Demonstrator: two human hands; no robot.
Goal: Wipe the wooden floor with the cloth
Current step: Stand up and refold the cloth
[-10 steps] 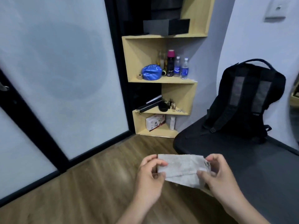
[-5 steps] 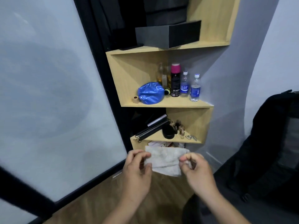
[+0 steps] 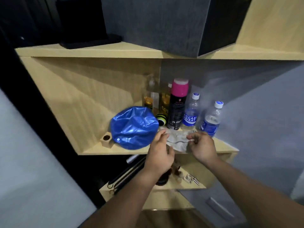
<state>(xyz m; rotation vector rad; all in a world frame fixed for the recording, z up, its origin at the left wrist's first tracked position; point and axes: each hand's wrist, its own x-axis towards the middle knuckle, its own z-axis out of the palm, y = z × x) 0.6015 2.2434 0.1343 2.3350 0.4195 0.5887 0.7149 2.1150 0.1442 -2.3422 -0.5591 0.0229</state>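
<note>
Both hands grasp the cloth (image 3: pixel 178 141). The left hand (image 3: pixel 160 156) pinches its left end and the right hand (image 3: pixel 204 148) pinches its right end. The crumpled grey-white cloth stretches between them, in front of the middle board of the corner shelf (image 3: pixel 92 99).

A second ago the same two-handed grip held the cloth low over the wooden floor. Since then the view has closed in on the shelf, and the backpack has gone out of view. Only a sliver of wooden floor (image 3: pixel 164 218) shows at the frame's 6 o'clock, well apart from the cloth.

At the cloth's 9 o'clock lies a blue bag (image 3: pixel 134 127), just beside the left hand, with a small wooden block (image 3: pixel 107 140) further out the same way. At 12 o'clock stands a black can (image 3: pixel 178 104) with a pink cap. A labelled bottle (image 3: pixel 190 112) is at 1 o'clock, and a second bottle (image 3: pixel 212 120) at 2 o'clock, near the right hand. The grey box (image 3: pixel 156 23) on the upper board now fills the frame's 12 o'clock.
</note>
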